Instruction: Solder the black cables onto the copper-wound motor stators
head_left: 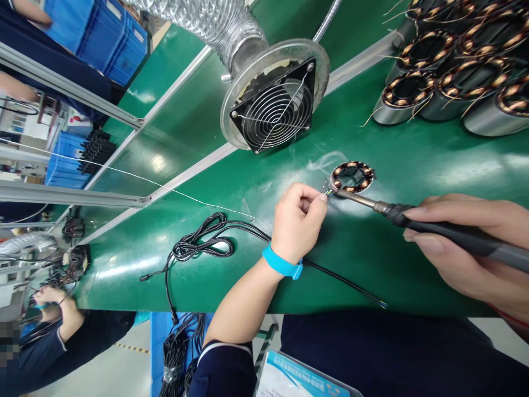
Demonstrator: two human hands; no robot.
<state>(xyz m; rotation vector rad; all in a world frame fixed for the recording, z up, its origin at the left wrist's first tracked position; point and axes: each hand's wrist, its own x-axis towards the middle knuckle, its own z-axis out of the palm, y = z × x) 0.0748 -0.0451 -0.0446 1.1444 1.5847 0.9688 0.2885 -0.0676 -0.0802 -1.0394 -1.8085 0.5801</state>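
Note:
A ring-shaped stator with copper coils (pixel 352 176) lies flat on the green table (pixel 405 165), with a wisp of smoke rising beside it. My left hand (pixel 298 220), with a blue wrist strap, is closed in a pinch on a thin solder wire (pixel 165 187) right at the stator's near edge. My right hand (pixel 467 248) is wrapped round the dark handle of a soldering iron (pixel 372 203), whose metal tip touches the stator next to my left fingertips.
A fume extractor fan on a flexible silver duct (pixel 273 105) stands just behind the stator. Several wound stators (pixel 454 71) are stacked at the back right. A coil of black cable (pixel 202 245) lies to the left. Another person's hand (pixel 49 298) works at the far left.

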